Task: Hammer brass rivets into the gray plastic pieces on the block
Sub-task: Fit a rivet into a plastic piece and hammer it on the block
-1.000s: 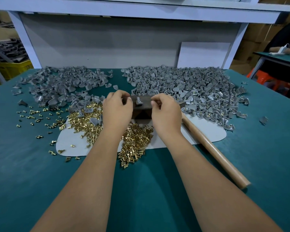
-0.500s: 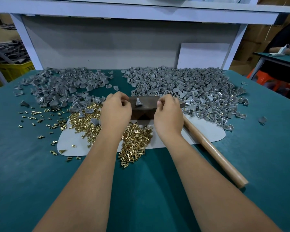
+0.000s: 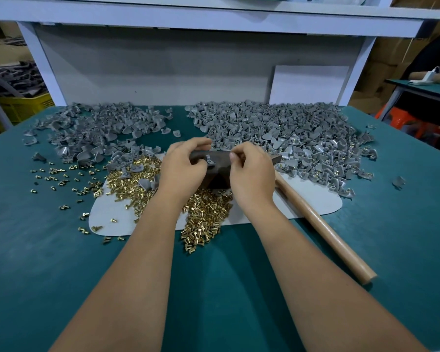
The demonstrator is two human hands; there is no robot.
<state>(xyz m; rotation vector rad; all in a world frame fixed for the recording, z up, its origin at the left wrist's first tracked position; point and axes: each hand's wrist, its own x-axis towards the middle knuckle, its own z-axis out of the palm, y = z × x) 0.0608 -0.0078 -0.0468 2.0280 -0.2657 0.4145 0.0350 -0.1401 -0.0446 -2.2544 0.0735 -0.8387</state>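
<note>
On the dark block (image 3: 221, 158) mid-tabletop sits one gray plastic piece (image 3: 209, 160), the left hand (image 3: 182, 165) curled beside it, the right hand (image 3: 252, 171) pinching something unseen; hammer (image 3: 323, 224) idle, many unriveted pieces (image 3: 97, 128) and brass rivets (image 3: 206, 212) remain.

Both bare forearms reach forward, converging toward the middle. The left hand (image 3: 182, 168) is seen from the back, its fingers (image 3: 196, 143) curled with the tips turned toward the right. The right hand (image 3: 252, 174) sits just beside it, knuckles up, its fingers (image 3: 235, 154) bent inward in a pinch; what they pinch is too small to tell.
</note>
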